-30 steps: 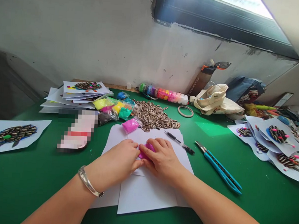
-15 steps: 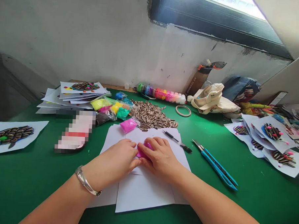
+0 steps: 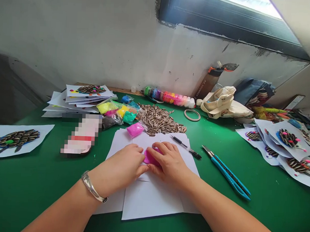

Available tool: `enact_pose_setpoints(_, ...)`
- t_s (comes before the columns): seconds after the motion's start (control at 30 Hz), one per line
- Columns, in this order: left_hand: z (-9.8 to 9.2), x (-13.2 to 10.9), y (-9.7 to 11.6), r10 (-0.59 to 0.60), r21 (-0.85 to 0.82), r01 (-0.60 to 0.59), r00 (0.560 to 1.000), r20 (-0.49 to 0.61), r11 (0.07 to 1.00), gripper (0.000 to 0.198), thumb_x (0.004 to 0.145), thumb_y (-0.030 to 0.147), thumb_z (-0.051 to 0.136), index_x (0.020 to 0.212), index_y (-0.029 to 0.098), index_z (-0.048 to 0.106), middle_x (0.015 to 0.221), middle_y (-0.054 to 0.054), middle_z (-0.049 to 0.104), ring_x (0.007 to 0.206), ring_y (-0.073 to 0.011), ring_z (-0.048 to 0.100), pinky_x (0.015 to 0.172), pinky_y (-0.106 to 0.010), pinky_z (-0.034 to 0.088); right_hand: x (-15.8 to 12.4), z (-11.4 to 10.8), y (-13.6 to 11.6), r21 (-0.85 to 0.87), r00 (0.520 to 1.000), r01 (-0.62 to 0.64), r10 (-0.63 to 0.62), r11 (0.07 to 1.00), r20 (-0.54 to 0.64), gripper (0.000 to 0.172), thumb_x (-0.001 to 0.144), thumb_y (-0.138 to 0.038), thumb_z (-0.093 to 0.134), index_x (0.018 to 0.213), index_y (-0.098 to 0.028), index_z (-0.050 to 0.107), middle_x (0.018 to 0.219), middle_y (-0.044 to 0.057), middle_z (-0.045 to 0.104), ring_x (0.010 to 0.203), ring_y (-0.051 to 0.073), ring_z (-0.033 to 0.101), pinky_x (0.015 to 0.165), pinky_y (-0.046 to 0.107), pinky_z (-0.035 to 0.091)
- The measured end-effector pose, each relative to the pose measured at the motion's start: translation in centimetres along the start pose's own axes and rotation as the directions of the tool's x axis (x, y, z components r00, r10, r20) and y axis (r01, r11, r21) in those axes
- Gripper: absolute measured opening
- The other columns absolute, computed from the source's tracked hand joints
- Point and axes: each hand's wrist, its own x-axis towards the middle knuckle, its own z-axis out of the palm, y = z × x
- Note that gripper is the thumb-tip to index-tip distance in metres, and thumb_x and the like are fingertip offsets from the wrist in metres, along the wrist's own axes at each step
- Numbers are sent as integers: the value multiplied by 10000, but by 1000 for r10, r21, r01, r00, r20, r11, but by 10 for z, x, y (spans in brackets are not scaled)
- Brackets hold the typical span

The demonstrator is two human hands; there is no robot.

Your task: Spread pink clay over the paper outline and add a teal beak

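Note:
Both my hands meet over a stack of white paper sheets [image 3: 151, 198] on the green table. My left hand [image 3: 122, 167] and my right hand [image 3: 168, 162] press their fingertips on a flat pink lump of clay [image 3: 150, 158] lying on the top sheet. The fingers of both hands are curled and close together around the lump, which they partly hide. A silver bracelet [image 3: 92, 192] sits on my left wrist.
Behind the paper lie a pile of striped sunflower seeds [image 3: 160, 121], small bags of coloured clay [image 3: 120, 111], a pink bag [image 3: 135, 129], a pen [image 3: 186, 148] and a blue utility knife [image 3: 228, 174]. Finished seed pictures lie left [image 3: 15, 139] and right [image 3: 288, 142]. A tape ring [image 3: 192, 115] lies farther back.
My right fingers have shifted slightly left over the pink clay, covering more of it. The hands otherwise stay in place; the view wobbled a little.

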Motion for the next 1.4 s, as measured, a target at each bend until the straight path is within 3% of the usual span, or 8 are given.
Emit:
enact_pose_setpoints(0.13,-1,-1,0,22,40,-23,1000,13,999,286,959,338,490,826,160,669,917,-93,610,899,-243,570,751,-328,441,-4,-2,15,109,999,12,-8,994,-36,555,905,-376,604,1416,-231,441,1270,135,576,1133,264,529,950,446,441)
enact_pose_setpoints(0.27,-3,-1,0,-13,21,12,999,33,1000,259,949,307,492,824,157,662,910,-89,592,870,-233,562,721,-316,430,-7,-8,28,191,999,29,-25,981,-23,458,937,-351,563,1375,-237,493,1241,125,579,1112,238,544,949,414,466)
enact_pose_setpoints(0.5,-2,1,1,-11,26,10,1000,21,1000,271,944,313,499,775,158,644,898,-90,592,885,-241,558,747,-334,425,-3,-9,22,61,998,69,-69,996,2,293,941,-383,562,1166,-218,652,1134,117,632,1002,238,544,880,420,464)
enact_pose_setpoints(0.7,-4,-1,3,-1,19,1,1000,23,1000,244,938,274,499,790,154,652,886,-91,596,887,-243,555,729,-329,420,-3,-11,29,154,998,70,-69,986,-10,327,956,-344,537,1256,-235,604,1192,103,622,1052,218,550,909,393,471)
enact_pose_setpoints(0.9,-4,-1,3,-22,15,22,999,27,1000,253,940,297,503,784,159,646,894,-89,592,896,-243,554,739,-330,417,0,-12,28,115,995,101,-102,988,5,218,962,-288,525,1095,-224,685,1120,95,644,983,213,546,889,393,460)
enact_pose_setpoints(1.17,-4,-1,2,-14,13,14,999,29,1000,244,945,292,496,797,163,641,895,-88,590,899,-244,546,735,-330,417,-2,-12,37,250,998,55,-53,967,-14,249,955,-268,534,1167,-210,650,1153,92,641,1029,209,544,899,379,468)
enact_pose_setpoints(1.4,-5,-1,4,-20,21,19,999,43,1000,250,949,279,493,788,155,639,884,-90,595,912,-247,540,733,-328,417,-1,-13,33,181,995,100,-102,978,1,212,959,-248,524,1081,-221,696,1111,82,647,991,206,532,900,388,451)
